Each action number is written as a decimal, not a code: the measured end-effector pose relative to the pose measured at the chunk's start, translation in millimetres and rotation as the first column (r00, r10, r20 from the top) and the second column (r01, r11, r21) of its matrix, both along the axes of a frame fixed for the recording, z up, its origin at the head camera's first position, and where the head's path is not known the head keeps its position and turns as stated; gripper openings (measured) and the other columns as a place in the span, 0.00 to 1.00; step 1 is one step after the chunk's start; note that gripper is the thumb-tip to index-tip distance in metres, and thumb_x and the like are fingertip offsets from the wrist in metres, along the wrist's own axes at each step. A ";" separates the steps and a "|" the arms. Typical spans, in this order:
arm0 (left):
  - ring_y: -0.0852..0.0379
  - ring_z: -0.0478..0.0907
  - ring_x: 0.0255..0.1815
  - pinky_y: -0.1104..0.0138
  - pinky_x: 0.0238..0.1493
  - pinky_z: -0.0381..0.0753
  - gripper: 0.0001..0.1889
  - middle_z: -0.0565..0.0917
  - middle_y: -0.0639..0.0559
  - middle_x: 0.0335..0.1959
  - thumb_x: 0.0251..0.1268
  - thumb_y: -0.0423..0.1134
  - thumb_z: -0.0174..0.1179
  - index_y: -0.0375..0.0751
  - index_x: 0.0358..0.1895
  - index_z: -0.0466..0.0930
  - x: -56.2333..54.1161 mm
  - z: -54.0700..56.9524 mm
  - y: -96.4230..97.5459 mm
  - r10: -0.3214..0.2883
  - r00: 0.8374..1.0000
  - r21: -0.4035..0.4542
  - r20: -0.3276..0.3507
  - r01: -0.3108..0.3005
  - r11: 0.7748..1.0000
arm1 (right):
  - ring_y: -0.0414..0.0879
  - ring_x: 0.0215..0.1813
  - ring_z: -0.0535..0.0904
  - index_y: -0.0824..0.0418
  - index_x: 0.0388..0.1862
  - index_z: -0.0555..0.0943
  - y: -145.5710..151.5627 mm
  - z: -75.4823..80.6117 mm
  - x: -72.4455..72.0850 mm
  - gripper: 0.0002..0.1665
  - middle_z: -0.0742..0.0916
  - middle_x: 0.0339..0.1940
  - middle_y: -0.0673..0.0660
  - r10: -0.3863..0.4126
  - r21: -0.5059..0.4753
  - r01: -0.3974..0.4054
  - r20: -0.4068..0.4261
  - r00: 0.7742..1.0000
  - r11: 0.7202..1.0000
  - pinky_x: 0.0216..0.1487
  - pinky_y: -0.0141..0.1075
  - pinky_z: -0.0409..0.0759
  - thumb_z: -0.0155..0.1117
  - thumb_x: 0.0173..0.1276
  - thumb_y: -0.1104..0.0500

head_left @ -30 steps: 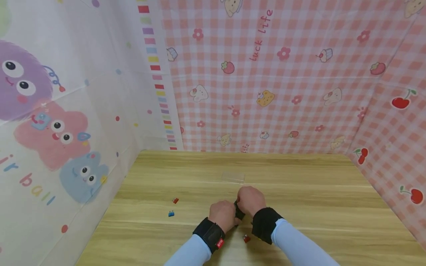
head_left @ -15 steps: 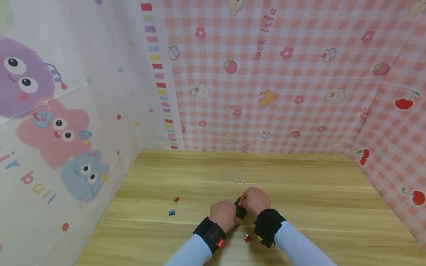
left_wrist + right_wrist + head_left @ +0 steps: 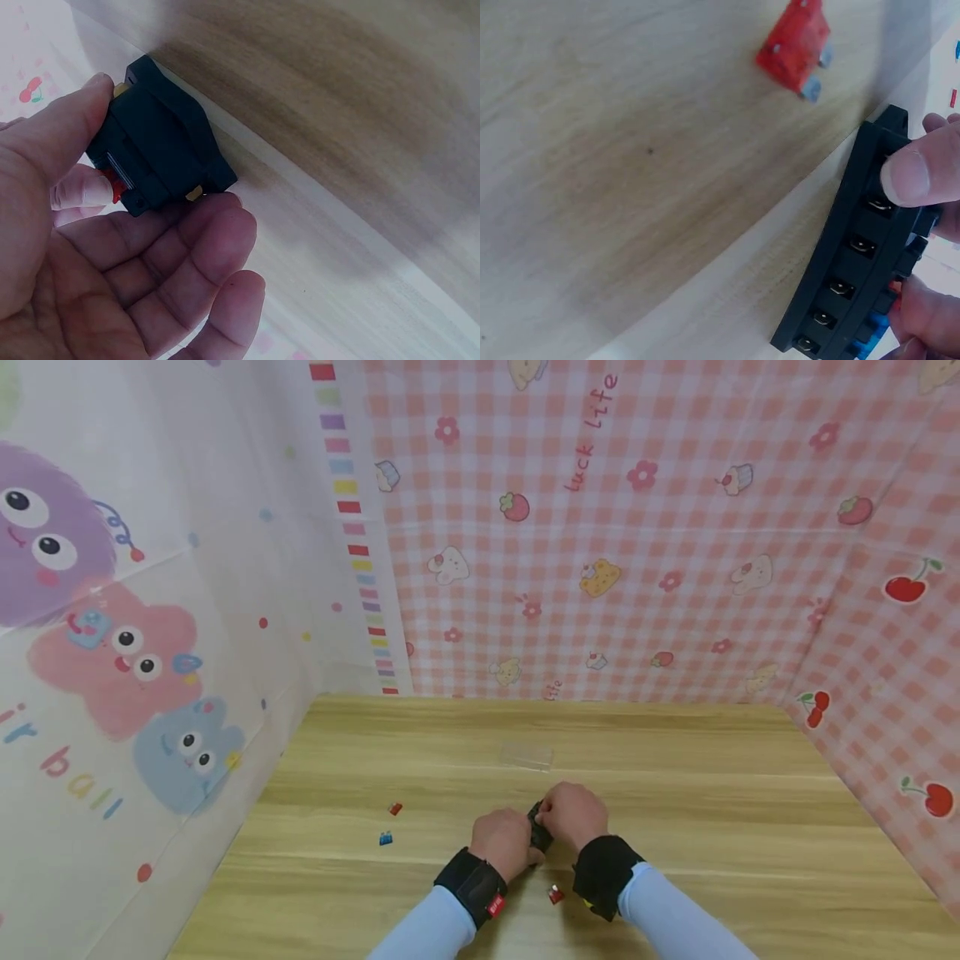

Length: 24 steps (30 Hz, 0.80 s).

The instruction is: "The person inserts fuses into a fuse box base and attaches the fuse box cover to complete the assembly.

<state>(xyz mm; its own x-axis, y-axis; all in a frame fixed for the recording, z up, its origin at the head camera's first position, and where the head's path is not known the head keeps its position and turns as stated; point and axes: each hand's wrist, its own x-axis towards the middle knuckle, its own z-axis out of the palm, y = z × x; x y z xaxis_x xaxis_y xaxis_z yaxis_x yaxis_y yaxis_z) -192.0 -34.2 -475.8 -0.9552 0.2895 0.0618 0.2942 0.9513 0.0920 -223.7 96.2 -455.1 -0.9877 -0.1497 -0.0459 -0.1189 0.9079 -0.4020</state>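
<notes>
My left hand (image 3: 504, 843) grips the near end of a black fuse block (image 3: 161, 142), thumb on one side and fingers on the other. A row of metal terminals runs along the block (image 3: 832, 289) in the right wrist view. My right hand (image 3: 576, 817) is at its far part, fingertips pinching a red blade fuse (image 3: 116, 186) against the slot side. The fuse is mostly hidden by the fingers. A blue blade fuse (image 3: 871, 339) sits in the block beside them. Another red blade fuse (image 3: 555, 894) lies on the table below the hands.
A red blade fuse (image 3: 395, 808) and a blue blade fuse (image 3: 386, 838) lie on the wooden table (image 3: 675, 760) to the left. Beyond the hands is a clear plastic cover (image 3: 527, 757). Patterned cloth walls (image 3: 637, 543) stand at the back and sides.
My right hand has shifted slightly right, baring more of the fuse block's far end. The left hand keeps its hold in nearly the same place.
</notes>
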 end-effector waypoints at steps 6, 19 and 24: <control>0.61 0.71 0.18 0.64 0.18 0.72 0.22 0.75 0.55 0.17 0.50 0.59 0.74 0.43 0.24 0.82 1.2 2.0 0.4 0.000 1.000 -0.010 0.000 0.000 1.000 | 0.43 0.27 0.74 0.55 0.22 0.85 -1.8 -0.6 0.2 0.09 0.84 0.25 0.49 0.016 0.020 -0.016 -0.007 1.000 1.000 0.29 0.37 0.72 0.72 0.62 0.59; 0.61 0.70 0.17 0.65 0.15 0.69 0.21 0.72 0.56 0.14 0.47 0.55 0.76 0.46 0.17 0.77 1.3 -1.1 -1.7 -0.033 0.998 0.033 -0.045 0.035 0.999 | 0.46 0.23 0.78 0.57 0.16 0.75 -10.0 -13.9 7.3 0.14 0.77 0.19 0.52 0.243 0.351 -0.128 -0.306 0.921 0.927 0.23 0.41 0.77 0.71 0.55 0.63; 0.60 0.71 0.17 0.65 0.16 0.69 0.20 0.73 0.55 0.15 0.47 0.53 0.77 0.45 0.18 0.78 2.0 2.0 -0.9 -0.033 0.999 0.058 -0.035 0.035 0.998 | 0.48 0.24 0.79 0.59 0.18 0.76 -12.6 -13.1 8.6 0.13 0.77 0.20 0.54 0.256 0.391 -0.131 -0.287 0.923 0.911 0.24 0.42 0.79 0.72 0.55 0.62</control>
<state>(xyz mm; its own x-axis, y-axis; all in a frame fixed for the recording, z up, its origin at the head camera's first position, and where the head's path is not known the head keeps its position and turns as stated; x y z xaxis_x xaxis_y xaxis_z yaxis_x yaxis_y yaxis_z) -190.0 -35.1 -473.8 -0.9417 0.3171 0.1124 0.3307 0.9337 0.1369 -215.1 83.6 -468.2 -0.9089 -0.3739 0.1848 -0.3737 0.9268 0.0374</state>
